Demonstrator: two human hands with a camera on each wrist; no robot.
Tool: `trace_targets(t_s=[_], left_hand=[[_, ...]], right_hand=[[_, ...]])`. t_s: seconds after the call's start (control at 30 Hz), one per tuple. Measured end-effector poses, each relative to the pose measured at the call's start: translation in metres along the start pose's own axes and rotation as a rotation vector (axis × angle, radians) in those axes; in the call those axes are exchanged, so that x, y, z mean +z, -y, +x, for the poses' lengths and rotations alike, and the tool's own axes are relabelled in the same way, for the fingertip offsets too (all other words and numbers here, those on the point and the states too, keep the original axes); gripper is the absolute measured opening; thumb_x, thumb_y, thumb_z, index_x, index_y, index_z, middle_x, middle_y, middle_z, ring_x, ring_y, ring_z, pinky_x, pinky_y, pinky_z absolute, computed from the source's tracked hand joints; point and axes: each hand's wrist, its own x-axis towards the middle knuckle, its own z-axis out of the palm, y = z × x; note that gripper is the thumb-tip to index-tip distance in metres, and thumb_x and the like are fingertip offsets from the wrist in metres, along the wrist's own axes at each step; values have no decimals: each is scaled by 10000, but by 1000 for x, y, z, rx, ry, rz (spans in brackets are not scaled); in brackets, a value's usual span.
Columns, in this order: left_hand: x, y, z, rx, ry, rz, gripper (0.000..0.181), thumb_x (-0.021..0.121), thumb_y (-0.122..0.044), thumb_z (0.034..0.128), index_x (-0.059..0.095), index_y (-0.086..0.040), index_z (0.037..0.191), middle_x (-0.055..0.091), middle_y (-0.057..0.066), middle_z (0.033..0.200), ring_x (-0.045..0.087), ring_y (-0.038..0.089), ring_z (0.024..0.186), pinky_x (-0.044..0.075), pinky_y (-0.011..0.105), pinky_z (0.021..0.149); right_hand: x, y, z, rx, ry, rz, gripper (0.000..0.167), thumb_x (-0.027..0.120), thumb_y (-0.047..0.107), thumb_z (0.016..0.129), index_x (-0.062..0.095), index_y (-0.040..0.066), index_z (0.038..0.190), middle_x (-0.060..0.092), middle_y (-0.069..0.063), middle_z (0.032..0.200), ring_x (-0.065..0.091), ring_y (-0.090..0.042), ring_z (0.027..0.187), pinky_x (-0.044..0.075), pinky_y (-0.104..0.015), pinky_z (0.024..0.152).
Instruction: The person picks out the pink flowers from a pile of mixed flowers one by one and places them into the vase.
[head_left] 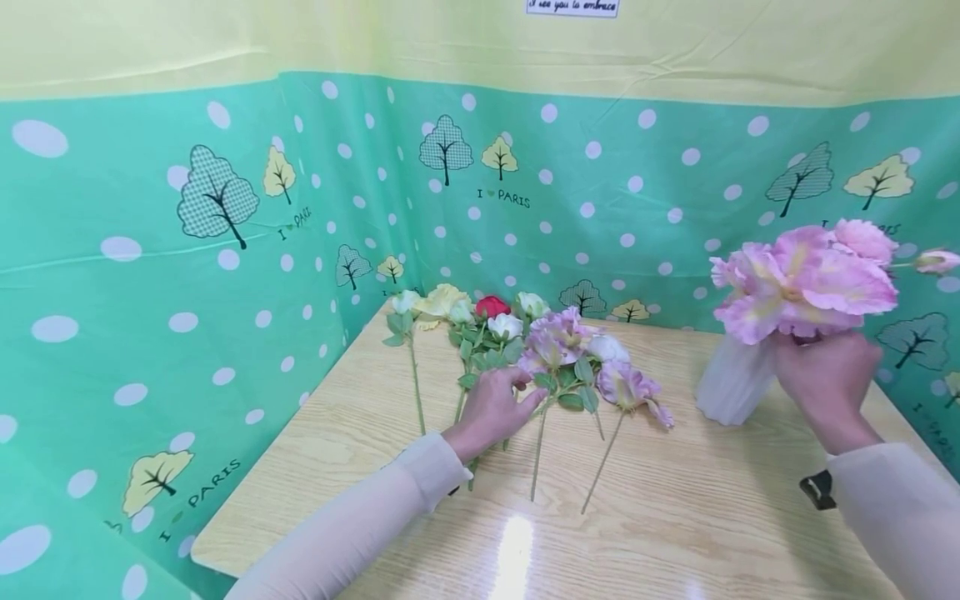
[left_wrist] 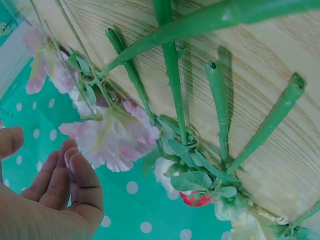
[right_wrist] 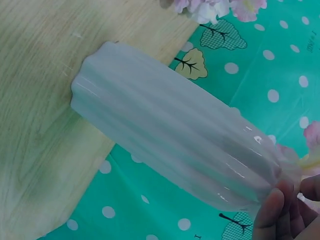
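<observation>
Two hands fill my feed; the right hand [head_left: 828, 379] grips the white vase [head_left: 726, 387] at its mouth, probably steadying it on the table [head_left: 660, 517]; the left hand [head_left: 491, 408] hovers relaxed, empty, by loose flowers [head_left: 555, 337]; the vase points mouth-up, long axis leaning right; stems [head_left: 537, 458] point nearward.

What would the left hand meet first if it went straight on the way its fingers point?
The left hand would probably meet the nearest purple flower first, just ahead of it. Depth is unclear, though, so the green leaves below that flower might come first.
</observation>
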Motion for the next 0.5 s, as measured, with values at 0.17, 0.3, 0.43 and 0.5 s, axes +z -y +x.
trace_targets(t_s=[0.17, 0.3, 0.43, 0.5], left_hand=[[-1, 0, 0, 2, 3, -1, 330, 753, -382, 939, 762, -76, 1064, 759, 91, 1024, 652, 159, 786, 554, 315, 716], [-1, 0, 0, 5, 4, -5, 327, 754, -379, 939, 763, -75, 1060, 759, 98, 1021, 660, 169, 810, 552, 316, 719], [-1, 0, 1, 6, 4, -8, 327, 758, -374, 936, 762, -73, 1064, 763, 101, 1021, 663, 158, 796, 551, 300, 701], [0, 1, 2, 8, 4, -8, 327, 760, -372, 935, 763, -71, 1064, 764, 104, 1019, 657, 147, 774, 549, 294, 694]], right_hand=[[2, -4, -5, -17, -45, 25, 408, 663, 294, 948, 649, 52, 1276, 712, -192, 1047, 428, 114, 636, 342, -96, 526], [4, -3, -10, -26, -86, 30, 398, 646, 283, 956, 653, 19, 1255, 707, -246, 980, 379, 163, 601, 324, -92, 511], [6, -1, -15, -29, -100, 23, 422, 651, 315, 956, 637, 51, 1285, 699, -219, 950, 419, 39, 635, 326, -161, 529], [6, -2, -17, -20, -88, 18, 464, 649, 347, 957, 614, 59, 1318, 684, -216, 939, 447, -64, 669, 333, -214, 551]])
